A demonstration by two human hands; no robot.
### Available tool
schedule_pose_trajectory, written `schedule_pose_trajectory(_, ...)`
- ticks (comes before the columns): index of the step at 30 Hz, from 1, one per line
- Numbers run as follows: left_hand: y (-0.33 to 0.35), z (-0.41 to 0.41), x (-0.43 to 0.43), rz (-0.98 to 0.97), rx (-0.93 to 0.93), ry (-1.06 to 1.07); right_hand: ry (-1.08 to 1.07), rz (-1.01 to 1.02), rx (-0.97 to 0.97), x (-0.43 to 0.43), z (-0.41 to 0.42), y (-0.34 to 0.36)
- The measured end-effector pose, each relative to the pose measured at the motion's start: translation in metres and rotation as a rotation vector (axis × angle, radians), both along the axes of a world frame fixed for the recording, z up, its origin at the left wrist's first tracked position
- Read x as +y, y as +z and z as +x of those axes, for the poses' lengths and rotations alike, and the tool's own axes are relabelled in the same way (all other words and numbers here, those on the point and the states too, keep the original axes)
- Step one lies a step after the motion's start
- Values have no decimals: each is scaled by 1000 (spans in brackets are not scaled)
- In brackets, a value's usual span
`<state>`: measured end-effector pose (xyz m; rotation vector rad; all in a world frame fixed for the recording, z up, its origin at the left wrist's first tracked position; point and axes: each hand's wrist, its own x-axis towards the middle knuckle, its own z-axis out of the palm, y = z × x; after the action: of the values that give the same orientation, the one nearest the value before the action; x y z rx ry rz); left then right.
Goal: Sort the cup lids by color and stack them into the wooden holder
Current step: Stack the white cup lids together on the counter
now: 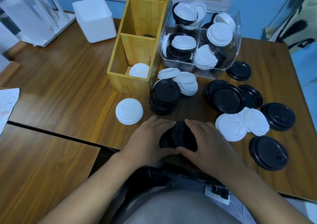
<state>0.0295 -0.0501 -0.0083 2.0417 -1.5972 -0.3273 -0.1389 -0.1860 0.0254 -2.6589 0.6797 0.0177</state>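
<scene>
A: What are the hands doing?
B: The left hand (147,138) and right hand (207,141) squeeze a bunch of round black lids (181,136) by the table's (68,86) near edge.
A: And farther back?
B: A smooth white lid (139,70) lies in the wooden holder (130,79)

**Wood, plastic and foam**

The wooden holder (130,55) is pale, matt, visibly grained. Right of it, a glossy clear plastic bin (202,52); left, a matt white foam-like box (96,19). The table (60,73) shows smooth, dark wood-grain.
</scene>
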Motion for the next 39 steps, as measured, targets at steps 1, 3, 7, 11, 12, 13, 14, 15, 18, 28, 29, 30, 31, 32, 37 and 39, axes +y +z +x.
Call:
schedule_pose_trajectory(1, 0, 0, -1, -4, -1, -2, -1, 0, -5, 0, 0, -2)
schedule_pose_trajectory(3, 1, 1, -1, -19, -3, -8, -19, 13, -14, -2, 1, -3)
schedule_pose_trajectory(7, -1, -2, 2, -34, 32, 0, 0, 2, 13, -4, 2, 0)
schedule_pose_trajectory(11, -2, -5, 1, -34, 35, 61, -34, -2, -96, -19, -3, 21)
schedule_pose_trajectory(12, -3, -5, 1, -39, 33, 81, -73, -60, -140, -30, -4, 29)
schedule_pose_trajectory(13, -4, -5, 0, -45, 31, 99, -108, -163, -156, -44, -4, 35)
schedule_pose_trajectory(14, -5, -6, 0, -49, 29, 112, -141, -275, -135, -58, -4, 40)
schedule_pose_trajectory(15, -6, -6, 0, -53, 27, 118, -174, -352, -81, -74, -2, 42)
schedule_pose_trajectory(18, -7, -7, 0, -62, 20, 119, -224, -331, 116, -110, 1, 40)
schedule_pose_trajectory(28, -4, -8, 1, -69, 22, 127, -82, 131, -398, -67, -3, 48)
schedule_pose_trajectory(29, -4, -8, 1, -70, 19, 128, -23, 210, -448, -53, -1, 44)
schedule_pose_trajectory(30, -5, -7, 0, -70, 15, 129, 29, 258, -489, -40, 1, 37)
schedule_pose_trajectory(31, -5, -7, 0, -68, 15, 132, 66, 299, -533, -30, 3, 28)
schedule_pose_trajectory(32, -6, -7, -1, -66, 18, 135, 80, 345, -568, -22, 4, 19)
schedule_pose_trajectory(37, -5, -8, -1, -99, 63, 143, 67, 376, -504, -16, 3, -10)
schedule_pose_trajectory(39, -4, -8, -1, -84, 77, 146, 100, 315, -410, -20, 2, -11)
